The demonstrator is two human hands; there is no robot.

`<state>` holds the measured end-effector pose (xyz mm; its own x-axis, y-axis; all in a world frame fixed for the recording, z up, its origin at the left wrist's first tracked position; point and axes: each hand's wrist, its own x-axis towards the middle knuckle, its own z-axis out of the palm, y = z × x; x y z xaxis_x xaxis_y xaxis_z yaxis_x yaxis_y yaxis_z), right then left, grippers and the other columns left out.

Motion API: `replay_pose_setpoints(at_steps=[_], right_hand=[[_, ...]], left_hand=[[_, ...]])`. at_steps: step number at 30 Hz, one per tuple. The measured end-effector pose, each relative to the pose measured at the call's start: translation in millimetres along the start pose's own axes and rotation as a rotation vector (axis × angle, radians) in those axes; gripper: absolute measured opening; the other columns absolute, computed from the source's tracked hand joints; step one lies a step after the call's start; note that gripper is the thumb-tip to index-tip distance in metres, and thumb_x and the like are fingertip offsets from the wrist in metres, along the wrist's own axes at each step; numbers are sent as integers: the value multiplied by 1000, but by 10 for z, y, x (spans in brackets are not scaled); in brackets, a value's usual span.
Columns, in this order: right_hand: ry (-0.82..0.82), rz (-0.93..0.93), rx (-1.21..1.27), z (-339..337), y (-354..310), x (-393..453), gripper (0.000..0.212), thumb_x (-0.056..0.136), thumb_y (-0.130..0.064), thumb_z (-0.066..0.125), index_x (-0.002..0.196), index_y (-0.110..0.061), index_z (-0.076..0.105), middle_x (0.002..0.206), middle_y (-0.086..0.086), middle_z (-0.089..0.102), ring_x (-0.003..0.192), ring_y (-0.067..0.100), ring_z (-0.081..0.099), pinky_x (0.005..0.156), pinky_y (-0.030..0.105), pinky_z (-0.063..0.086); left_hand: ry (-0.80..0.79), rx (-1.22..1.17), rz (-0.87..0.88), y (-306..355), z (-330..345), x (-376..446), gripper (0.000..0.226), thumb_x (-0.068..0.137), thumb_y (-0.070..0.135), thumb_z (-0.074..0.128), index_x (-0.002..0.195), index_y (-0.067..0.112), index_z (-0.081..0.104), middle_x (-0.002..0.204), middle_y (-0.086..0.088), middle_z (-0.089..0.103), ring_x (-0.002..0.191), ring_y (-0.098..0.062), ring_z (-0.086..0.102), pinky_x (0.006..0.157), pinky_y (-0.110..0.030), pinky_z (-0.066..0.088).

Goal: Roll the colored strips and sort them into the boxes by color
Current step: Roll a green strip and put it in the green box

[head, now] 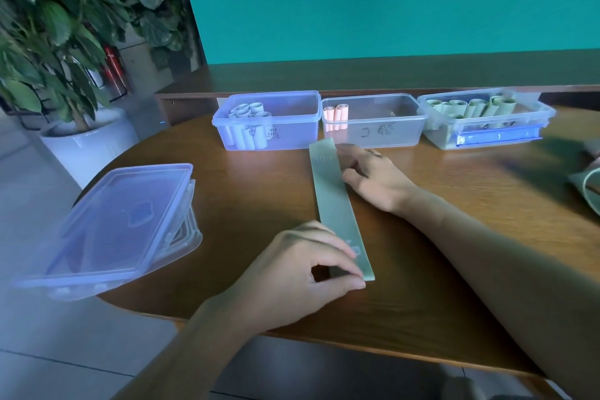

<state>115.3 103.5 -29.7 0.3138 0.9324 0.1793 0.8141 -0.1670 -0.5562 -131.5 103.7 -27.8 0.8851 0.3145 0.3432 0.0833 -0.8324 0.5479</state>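
Flat, smooth green strip (337,204) under left hand (292,273) pinch.

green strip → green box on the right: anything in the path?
Nothing visible. The green strip lies flat, not yet rolled, with the left hand pinching its near end and the right hand at its far part. Bare table lies between it and the green box, which is open-topped.

Handwritten marks on the clear boxes (373,131) are too blurred to read.
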Motion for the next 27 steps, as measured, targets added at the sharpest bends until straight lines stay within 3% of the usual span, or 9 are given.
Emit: replay_pose_setpoints(at_steps=[2,4,7,9,13,18,23,27], right_hand=[[60,-4,96,-12,8,-62,53,92,-37,44,145,-32,46,120,3,64,106,20,55,101,34,42],[91,-9,121,-23,34,-160,44,99,-24,48,143,-25,50,115,3,64,103,19,55,95,29,41],[32,-41,31,-56,84,-343,46,103,-26,48,149,-27,46,131,7,63,126,26,52,110,38,38],[-33,-67,-56,-86,97,-465,47,105,-32,45,152,-31,42,148,2,53,140,23,43,118,45,31],[-65,-103,-178,-133,45,-697,46,107,-39,41,152,-31,42,158,-8,42,148,15,32,122,44,24],[-99,-136,-277,-105,-44,-902,50,105,-48,36,153,-32,40,160,-13,36,151,8,24,122,37,20],[-84,-131,-220,-102,-119,-1035,72,90,-66,22,147,-30,48,154,-11,46,145,9,35,120,42,30],[-89,-129,-186,-97,-140,-1147,71,89,-67,24,143,-29,52,150,-13,50,141,10,41,117,42,34]], left_hand=[[21,14,-21,4,0,-16,19,85,43,76,100,31,80,111,22,70,117,0,56,95,-30,50],[54,104,-109,38,-11,-16,39,84,61,68,114,37,74,129,24,60,129,3,45,109,-33,42],[-54,260,-364,130,-23,4,81,76,86,40,144,43,46,160,18,27,147,-4,13,123,-36,12],[-112,318,-366,139,9,19,92,74,91,26,150,40,36,164,10,20,151,-10,8,125,-42,6],[-109,288,-295,92,37,15,90,78,90,19,147,36,41,159,14,30,151,-8,13,125,-43,7],[-91,234,-250,167,6,2,79,82,80,37,146,35,45,156,18,32,141,4,12,121,-31,5],[-117,237,-262,208,-4,-54,72,86,74,49,149,39,41,160,22,22,145,1,8,119,-25,6],[-86,203,-262,207,9,-149,70,83,76,52,144,41,46,157,25,26,145,0,16,112,-21,16]])
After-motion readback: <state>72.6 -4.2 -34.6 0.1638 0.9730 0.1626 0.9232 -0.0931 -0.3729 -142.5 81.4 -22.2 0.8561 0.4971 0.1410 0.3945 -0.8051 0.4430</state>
